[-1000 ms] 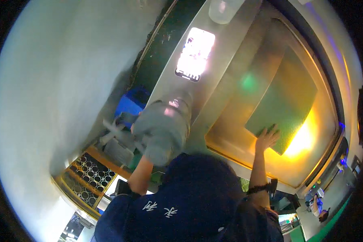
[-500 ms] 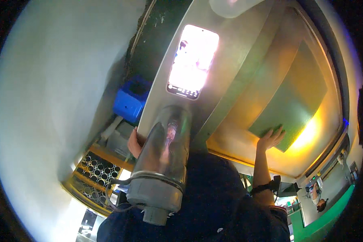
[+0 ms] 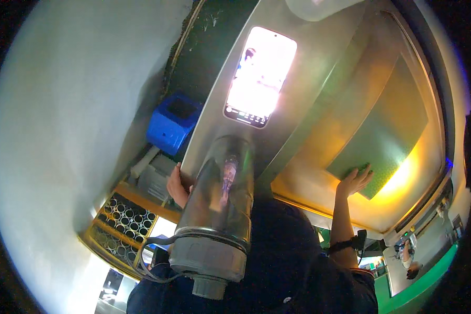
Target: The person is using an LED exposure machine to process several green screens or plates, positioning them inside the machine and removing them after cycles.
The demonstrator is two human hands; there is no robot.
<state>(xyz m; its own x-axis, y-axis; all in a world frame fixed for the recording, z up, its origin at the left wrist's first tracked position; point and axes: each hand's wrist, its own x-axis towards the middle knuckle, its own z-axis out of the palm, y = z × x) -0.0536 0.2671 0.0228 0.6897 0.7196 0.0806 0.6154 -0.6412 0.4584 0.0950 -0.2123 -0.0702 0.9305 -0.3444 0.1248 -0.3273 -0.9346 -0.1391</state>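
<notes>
We see the right hand (image 3: pixel 355 180) lying palm down, its fingers spread a little apart and stretched over the near corner of a green sheet (image 3: pixel 390 125). The right forearm rises to it from the lower edge, with a dark band (image 3: pixel 345 244) at the wrist. We find the left hand (image 3: pixel 178 187) at the left edge of the table (image 3: pixel 309 63), partly behind a bottle (image 3: pixel 220 196); we cannot tell whether its fingers are clamped on anything.

The bottle is see-through and dark, with a grey cap (image 3: pixel 209 259) and a looped strap (image 3: pixel 145 261). Its base is near the table's left edge and its cap points toward us; reflections keep us from telling what is inside. Beyond that edge we notice a blue bin (image 3: pixel 165 131) with a dark opening, and lower down a rack (image 3: pixel 115 235) with rows of round rings. A pale container (image 3: pixel 324 6) is cut off at the top.

We see the sheet lying on an amber-lit panel (image 3: pixel 298 180) right of the table, its near corner under the right fingers, the rest stretching away beyond their tips. A lit phone (image 3: pixel 261 76) rests on the table between the bottle and the pale container.
</notes>
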